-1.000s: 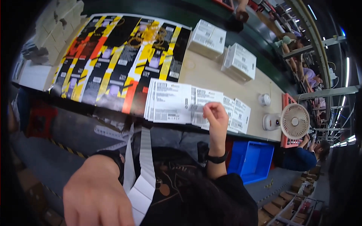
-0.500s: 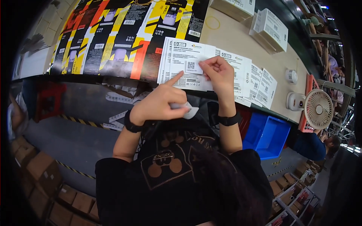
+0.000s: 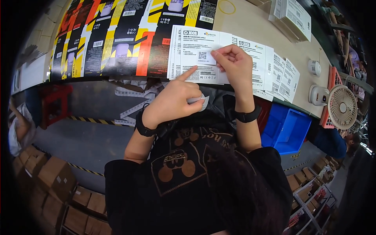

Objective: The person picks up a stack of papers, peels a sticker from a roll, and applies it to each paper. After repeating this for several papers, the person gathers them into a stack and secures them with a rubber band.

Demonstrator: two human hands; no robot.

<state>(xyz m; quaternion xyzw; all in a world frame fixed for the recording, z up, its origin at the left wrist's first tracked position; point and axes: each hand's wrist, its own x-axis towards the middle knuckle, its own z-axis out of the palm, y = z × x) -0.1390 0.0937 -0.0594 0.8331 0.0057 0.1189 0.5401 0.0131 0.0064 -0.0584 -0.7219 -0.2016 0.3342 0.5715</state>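
On the left, black-and-yellow printed sheets point(image 3: 129, 27) are laid flat along the desk point(image 3: 254, 25), close beside the white paper. Next along, the left hand point(image 3: 172, 100) is held low at the desk's front edge: a white slip point(image 3: 204, 103) is clamped between thumb and curled fingers, while the forefinger is pointed out just below the label. Whether the paper is touched by that fingertip cannot be told. And here is the delicate spot: the small label point(image 3: 202, 57), printed with a square code, is poised over the middle of the top white sheet point(image 3: 207, 39). Its right edge seems to be pinched by the right hand point(image 3: 235, 68), thumb and forefinger brought together, the other fingers curled in. Trouble could be met here: with only one edge held, the label could be curled or creased by a tighter pinch, or left crooked if the paper were brushed at a slant. The top sheet could be shifted, too, since loose sheets are layered beneath it and it could be nudged by the pointing finger. Further right, more white sheets point(image 3: 290, 80) are overlapped, and their order could be upset by a dragged wrist.
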